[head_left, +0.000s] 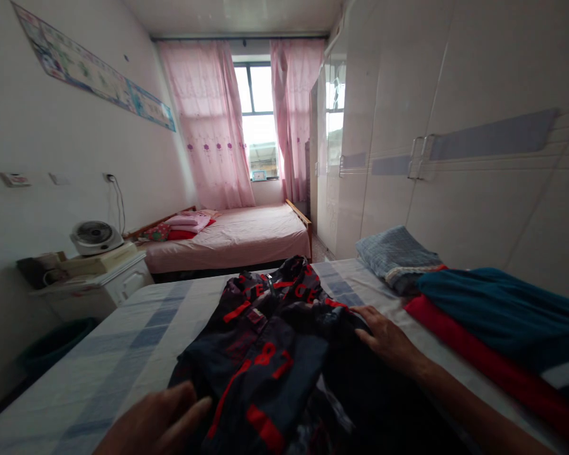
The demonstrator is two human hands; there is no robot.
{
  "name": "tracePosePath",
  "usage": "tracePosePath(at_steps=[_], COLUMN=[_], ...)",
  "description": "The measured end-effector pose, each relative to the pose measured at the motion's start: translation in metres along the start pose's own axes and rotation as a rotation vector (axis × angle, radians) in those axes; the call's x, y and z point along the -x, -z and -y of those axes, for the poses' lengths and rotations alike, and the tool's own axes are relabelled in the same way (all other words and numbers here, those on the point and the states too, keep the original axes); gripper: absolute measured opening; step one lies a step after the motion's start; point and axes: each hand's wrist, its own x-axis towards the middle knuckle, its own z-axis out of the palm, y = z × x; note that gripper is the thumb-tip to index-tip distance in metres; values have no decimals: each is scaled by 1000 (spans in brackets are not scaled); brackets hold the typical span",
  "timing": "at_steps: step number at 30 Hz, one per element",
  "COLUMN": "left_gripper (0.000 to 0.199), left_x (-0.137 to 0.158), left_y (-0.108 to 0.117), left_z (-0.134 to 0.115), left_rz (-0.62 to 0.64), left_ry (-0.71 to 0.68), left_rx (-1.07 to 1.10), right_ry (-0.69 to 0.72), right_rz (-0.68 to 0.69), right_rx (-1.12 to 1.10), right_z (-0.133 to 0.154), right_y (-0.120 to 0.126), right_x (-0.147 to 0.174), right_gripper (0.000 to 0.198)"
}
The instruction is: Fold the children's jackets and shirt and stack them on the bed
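Note:
A dark jacket (284, 354) with red lettering and stripes lies spread on the nearer bed, its collar toward the far edge. One sleeve is laid across its front. Over the jacket's right side rests my right hand (384, 335), fingers stretched out and thumb apart. My left hand (156, 417), slightly blurred, is low at the jacket's left edge, with its thumb and forefinger apart. Whether its fingertips touch the fabric I cannot tell. Dark cloth near my right forearm merges with the jacket in shadow.
Folded grey-blue jeans (396, 253), a teal garment (497, 309) and a red garment (469, 341) lie on the bed's right side. White wardrobes (389, 215) line the right wall. A fan (96, 235) stands on a cabinet at left. A pink-covered bed (246, 234) is beyond.

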Motion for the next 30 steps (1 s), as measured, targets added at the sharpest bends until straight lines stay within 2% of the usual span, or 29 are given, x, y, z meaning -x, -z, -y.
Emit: tracePosePath(at_steps=[3, 5, 10, 13, 15, 20, 23, 27, 30], left_gripper=[35, 32, 24, 27, 29, 29, 29, 30, 31], left_x=[-48, -93, -206, -250, -272, -314, -326, -315, -284], left_y=[21, 16, -37, -66, -77, -84, -90, -96, -89], left_z=[-53, -88, -152, -174, -183, -197, -203, -206, -198], left_rz=[-65, -87, -128, -164, -167, -181, -235, -324, -353], left_ry=[-212, -309, -304, -262, -235, -229, -235, -286, -412], left_rx=[-48, -96, -125, -149, -156, -142, -143, -162, -182], right_ry=[61, 88, 84, 71, 66, 58, 45, 7, 119], right_rz=[20, 33, -30, -89, -109, -214, -276, -238, -315], right_rx=[-9, -10, -4, -15, -17, 105, 201, 245, 266], right_z=[0, -2, -11, -16, -17, -23, -31, -40, -40], right_y=[-6, -12, -29, -34, -35, -37, -42, -44, -39], right_x=[-15, -23, -33, -33, -33, -34, -35, -33, -30], right_gripper=[41, 44, 40, 33, 30, 20, 17, 20, 33])
